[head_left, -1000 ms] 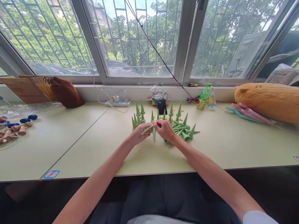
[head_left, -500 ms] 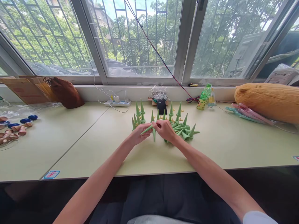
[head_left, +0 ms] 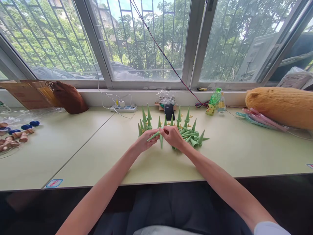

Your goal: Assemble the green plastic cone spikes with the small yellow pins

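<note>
Two bare hands are meeting over the middle of the pale worktop (head_left: 97,153), and the head camera is giving the only view. The left hand (head_left: 146,142) is closing its fingers round a slim green spike (head_left: 153,136). The spike's long axis is lying slantwise, with the pointed tip aiming toward the near left and the wide end rising toward the far right. The right hand (head_left: 174,136) is pinching at that wide end with thumb and forefinger. Both hands are therefore clamped on the same piece and are almost touching there. Whether the right fingertips are gripping the rim itself or some small part at it is too fine to tell.

A second spike (head_left: 161,142) is hanging point-down between the two hands, and which hand is carrying it cannot be told. A heap of spikes (head_left: 194,135) is lying just right of the right hand, some upright and some on their sides, so that hand is the nearer one to it. A few standing spikes (head_left: 146,117) are rising just beyond the left hand.

Farther back, a dark phone (head_left: 169,112), a power strip (head_left: 123,107) and a green bottle (head_left: 214,101) are sitting along the window sill. A brown pouch (head_left: 68,97) is leaning at the far left, and an orange cushion (head_left: 281,106) is resting at the far right. Small wooden pieces (head_left: 17,134) are lying well apart at the left edge.
</note>
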Tool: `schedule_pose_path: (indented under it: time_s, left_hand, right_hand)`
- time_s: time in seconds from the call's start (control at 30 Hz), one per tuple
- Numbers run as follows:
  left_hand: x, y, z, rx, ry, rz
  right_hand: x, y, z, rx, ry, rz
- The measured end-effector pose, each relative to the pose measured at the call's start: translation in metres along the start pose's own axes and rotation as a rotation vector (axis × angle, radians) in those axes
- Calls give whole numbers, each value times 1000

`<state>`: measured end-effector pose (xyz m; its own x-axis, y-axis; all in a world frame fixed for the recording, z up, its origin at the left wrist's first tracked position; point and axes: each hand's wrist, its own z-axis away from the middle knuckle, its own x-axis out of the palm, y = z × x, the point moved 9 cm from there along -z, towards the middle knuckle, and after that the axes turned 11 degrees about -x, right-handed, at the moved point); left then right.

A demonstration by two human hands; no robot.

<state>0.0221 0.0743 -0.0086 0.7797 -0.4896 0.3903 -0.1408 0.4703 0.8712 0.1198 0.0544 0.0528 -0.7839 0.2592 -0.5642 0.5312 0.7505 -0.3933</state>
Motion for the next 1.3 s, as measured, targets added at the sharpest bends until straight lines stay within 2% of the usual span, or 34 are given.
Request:
schedule_pose_path:
  time_s: [0.1,0.17,0.37,0.43,0.57,0.77,0.93,1.3]
  left_hand:
    - [-1,5,2,58,42,-44]
    - [-4,12,4,119,114,-86]
    - [-24,33,20,367,501,-288]
    - [-23,39,25,446,589,-415]
    - [-17,47,36,565,745,-698]
    - [-13,50,40,600,799,-802]
    - [-13,51,41,573,831,-849]
    - [-19,43,32,502,843,-983]
  right_hand:
    - [0,1,0,15,-8,7]
    - [-2,2,0,25,-16,27]
    - [-19,17,0,111,54,142]
    - [-16,19,0,99,19,175]
    - [3,15,1,-4,-116,145]
    - [23,16,6,7,-251,77]
    - [29,17,8,22,-354,152]
    - [26,17,9,33,-362,264]
